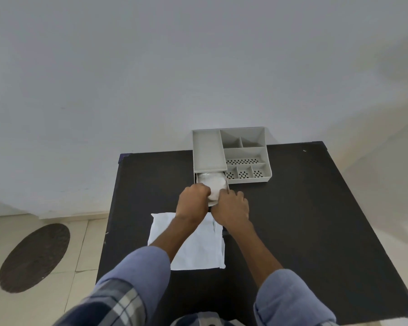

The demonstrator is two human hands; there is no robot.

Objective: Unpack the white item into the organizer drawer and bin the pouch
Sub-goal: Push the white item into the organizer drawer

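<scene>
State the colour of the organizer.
Light grey organizer, seen in the head view.

The organizer (231, 154) looks like matt grey plastic, smooth-walled, with perforated floors in its front compartments. The white item (212, 183) in its drawer (199, 178) has a slightly glossy, wrinkled skin, like thin film. The pouch (198, 248) looks like soft, creased white paper or plastic. The desk (304, 208) is dark and matt. Both sleeves (141, 267) are smooth blue cloth. The floor (85, 243) is pale tile, faintly shiny.
</scene>
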